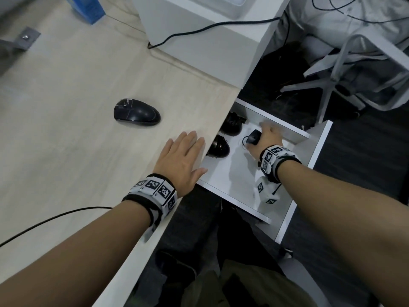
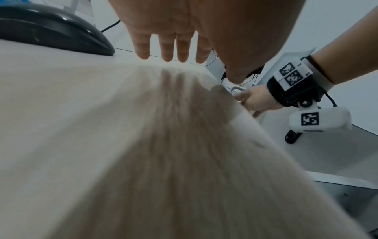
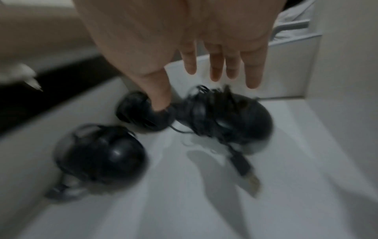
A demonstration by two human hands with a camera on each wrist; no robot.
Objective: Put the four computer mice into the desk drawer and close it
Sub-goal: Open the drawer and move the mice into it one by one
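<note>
- black mouse (image 1: pixel 136 112) on pale wood-grain desk (image 1: pixel 66 140), ahead of left hand (image 1: pixel 180 160)
- three black mice (image 3: pixel 224 119) under right hand (image 1: pixel 269 138), in white drawer (image 1: pixel 230 173)
- wristbands (image 1: pixel 155 191) white, black square-code patterns

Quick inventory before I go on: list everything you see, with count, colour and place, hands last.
Mice in drawer: three, black, cords wrapped round them; two by the desk-side wall, one further in under the right hand.
Mouse on desk: one, black, beyond the left hand.
Drawer: one, white, pulled open at the desk's right edge.
Desk: one, pale wood.
Cables: two, black, one across the white unit at the back, one on the desk near the left forearm.
Box: one, blue, far left corner.
Chair base: one, grey, on the floor beyond the drawer.
Left hand: flat on the desk edge, fingers straight.
Right hand: inside the drawer, fingers spread over a mouse, blurred.
</note>
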